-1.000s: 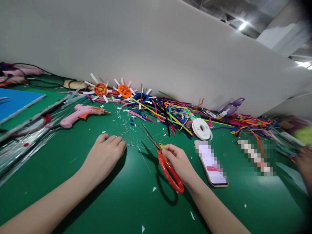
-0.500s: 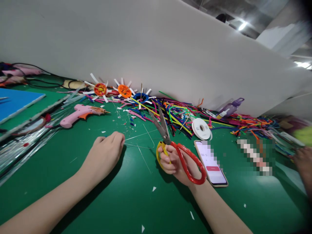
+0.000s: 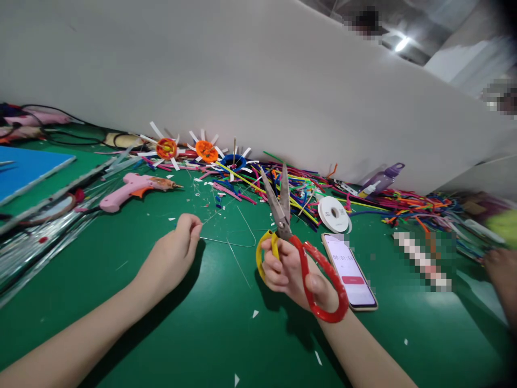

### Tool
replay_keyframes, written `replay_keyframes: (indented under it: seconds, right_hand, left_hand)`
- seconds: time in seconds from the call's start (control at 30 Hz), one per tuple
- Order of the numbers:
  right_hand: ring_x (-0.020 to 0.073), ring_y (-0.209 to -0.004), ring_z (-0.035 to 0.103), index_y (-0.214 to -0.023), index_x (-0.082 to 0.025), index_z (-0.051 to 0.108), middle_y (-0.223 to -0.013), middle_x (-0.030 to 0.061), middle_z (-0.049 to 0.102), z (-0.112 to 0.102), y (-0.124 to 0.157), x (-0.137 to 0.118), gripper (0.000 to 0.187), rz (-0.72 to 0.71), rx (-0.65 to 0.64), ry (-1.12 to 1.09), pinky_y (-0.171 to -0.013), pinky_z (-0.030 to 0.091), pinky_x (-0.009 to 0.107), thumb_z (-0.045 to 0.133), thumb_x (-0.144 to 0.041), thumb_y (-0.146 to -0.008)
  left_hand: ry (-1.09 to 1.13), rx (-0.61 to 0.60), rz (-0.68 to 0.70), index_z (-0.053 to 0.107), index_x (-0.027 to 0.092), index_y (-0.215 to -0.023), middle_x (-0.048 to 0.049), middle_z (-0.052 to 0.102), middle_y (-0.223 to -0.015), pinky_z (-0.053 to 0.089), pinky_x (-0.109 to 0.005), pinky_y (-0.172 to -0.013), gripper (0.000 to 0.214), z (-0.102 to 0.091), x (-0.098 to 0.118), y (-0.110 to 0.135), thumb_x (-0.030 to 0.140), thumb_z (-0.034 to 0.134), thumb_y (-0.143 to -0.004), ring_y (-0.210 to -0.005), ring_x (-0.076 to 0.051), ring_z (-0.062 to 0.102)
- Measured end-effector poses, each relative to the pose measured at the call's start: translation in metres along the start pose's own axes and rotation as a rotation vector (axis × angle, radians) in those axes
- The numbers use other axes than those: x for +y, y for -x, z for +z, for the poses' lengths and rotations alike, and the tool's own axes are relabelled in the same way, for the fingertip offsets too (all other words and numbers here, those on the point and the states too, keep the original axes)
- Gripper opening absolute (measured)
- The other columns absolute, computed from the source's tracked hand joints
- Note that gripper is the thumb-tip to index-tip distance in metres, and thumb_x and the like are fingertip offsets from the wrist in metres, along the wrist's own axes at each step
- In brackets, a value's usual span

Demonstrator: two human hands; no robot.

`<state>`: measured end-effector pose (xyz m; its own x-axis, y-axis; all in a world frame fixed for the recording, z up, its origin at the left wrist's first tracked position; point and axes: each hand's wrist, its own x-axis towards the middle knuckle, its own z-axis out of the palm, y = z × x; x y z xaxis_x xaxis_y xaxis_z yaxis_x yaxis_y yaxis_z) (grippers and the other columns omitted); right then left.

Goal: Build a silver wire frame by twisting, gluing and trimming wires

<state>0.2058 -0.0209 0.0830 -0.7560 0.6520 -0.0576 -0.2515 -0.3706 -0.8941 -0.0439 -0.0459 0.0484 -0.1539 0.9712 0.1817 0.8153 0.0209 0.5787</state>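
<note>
My right hand (image 3: pixel 285 267) grips scissors (image 3: pixel 283 218) with one yellow-wrapped and one red-wrapped handle. The blades stand apart and point up and away from me, over the table. My left hand (image 3: pixel 173 253) is closed in a pinch to the left of the scissors. A thin pale strand (image 3: pixel 226 242) runs from beside its fingertips to the right and bends back near the scissors' handles. Another faint line slants upward from the fingertips. Whether it is wire or clear thread I cannot tell. Under the right wrist lies a phone (image 3: pixel 357 275) with a running timer.
A pink glue gun (image 3: pixel 129 191) lies at the left, near clear plastic strips (image 3: pixel 52 242). Bundled coloured pipe cleaners (image 3: pixel 299 194), a white ribbon spool (image 3: pixel 333 214) and a purple bottle (image 3: pixel 382 180) line the back. Another person's hand (image 3: pixel 503 275) is at the right edge.
The scissors' blades have spread wider, and my right hand has shifted slightly right and turned. My left hand has drawn back a little to the left, still pinched.
</note>
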Motion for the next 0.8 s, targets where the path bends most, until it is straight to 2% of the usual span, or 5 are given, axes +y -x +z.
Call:
replay_keyframes:
  seconds: [0.23, 0.37, 0.5, 0.63, 0.8]
  right_hand:
    - [0.0126, -0.061, 0.033, -0.095, -0.024, 0.052, -0.075, -0.001, 0.033, -0.002, -0.004, 0.007, 0.04, -0.042, 0.075, -0.047, -0.062, 0.034, 0.032, 0.058, -0.055, -0.072]
    - [0.0129, -0.061, 0.034, -0.096, -0.023, 0.049, -0.076, -0.0006, 0.036, -0.001, -0.008, 0.01, 0.042, -0.126, 0.262, 0.211, -0.059, 0.034, 0.03, 0.055, -0.059, -0.075]
    - [0.0114, -0.06, 0.032, -0.103, -0.023, 0.045, -0.074, -0.003, 0.035, 0.002, -0.004, 0.006, 0.041, -0.043, 0.452, 0.613, -0.057, 0.031, 0.027, 0.059, -0.052, -0.078]
    - [0.011, -0.062, 0.033, -0.107, -0.024, 0.044, -0.076, -0.0038, 0.035, 0.004, -0.001, 0.004, 0.048, 0.051, 0.504, 0.814, -0.059, 0.033, 0.026, 0.067, -0.047, -0.072]
    - [0.0122, -0.067, 0.038, -0.107, -0.023, 0.046, -0.08, -0.0025, 0.038, 0.005, -0.003, 0.004, 0.05, 0.089, 0.508, 0.863, -0.063, 0.037, 0.027, 0.069, -0.046, -0.069]
  left_hand:
    - [0.163, 0.04, -0.09, 0.041, 0.022, -0.089, 0.0018, 0.051, -0.068, 0.039, -0.026, -0.054, 0.02, 0.001, -0.005, -0.006, 0.04, 0.033, -0.089, -0.057, -0.015, 0.049]
    - [0.288, 0.043, -0.158, 0.042, 0.022, -0.091, 0.0035, 0.047, -0.064, 0.036, -0.024, -0.049, 0.019, 0.003, -0.01, -0.009, 0.04, 0.034, -0.087, -0.054, -0.014, 0.045]
    - [0.364, 0.013, -0.17, 0.04, 0.024, -0.092, 0.006, 0.041, -0.06, 0.035, -0.024, -0.047, 0.015, 0.004, -0.011, -0.009, 0.037, 0.038, -0.085, -0.05, -0.013, 0.043]
    - [0.356, 0.024, -0.163, 0.04, 0.023, -0.091, 0.0061, 0.041, -0.061, 0.035, -0.024, -0.048, 0.014, 0.003, -0.007, -0.007, 0.035, 0.039, -0.085, -0.049, -0.012, 0.043]
    - [0.347, 0.07, -0.14, 0.04, 0.023, -0.091, 0.0058, 0.041, -0.062, 0.034, -0.024, -0.05, 0.014, 0.001, -0.003, -0.005, 0.036, 0.038, -0.086, -0.051, -0.012, 0.041]
